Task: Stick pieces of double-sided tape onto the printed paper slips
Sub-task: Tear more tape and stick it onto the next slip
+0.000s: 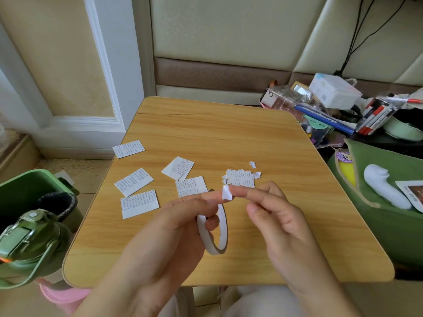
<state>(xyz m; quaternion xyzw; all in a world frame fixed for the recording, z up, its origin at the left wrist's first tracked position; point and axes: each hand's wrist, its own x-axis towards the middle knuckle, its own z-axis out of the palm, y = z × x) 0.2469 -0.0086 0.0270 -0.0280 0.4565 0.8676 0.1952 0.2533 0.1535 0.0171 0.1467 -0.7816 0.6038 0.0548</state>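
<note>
- A roll of double-sided tape [217,234] is held above the table [229,133] by the left hand [174,227], with one finger hooked through the ring and the others curled round its rim.
- A short white tape piece [226,193] is seen standing up at the left fingertips, where it meets the right hand [274,216]; the right finger and thumb are drawn together at that spot, though whether the piece is truly pinched by them cannot be told.
- The tape is judged light, thin and floppy, with a tacky face that will cling to skin and fold on itself; it is best taken by an edge or corner, on the backing side, and laid down from one end.
- The printed paper slips [134,181] are spread flat on the table beyond the hands: several to the left, a folded one near the middle, and a small stack [240,178] just behind the fingertips. They are judged light enough to slide or lift when tape is pressed on, so a steadying finger would be wanted.
- Small white scraps [254,168] lie beside the stack and could be picked up by the sticky face.
- A green bottle [27,245] and a green bin [34,191] are seen at the left, off the table, and a cluttered heap of stationery [332,110] at the far right; none of these is judged to block the slips.
</note>
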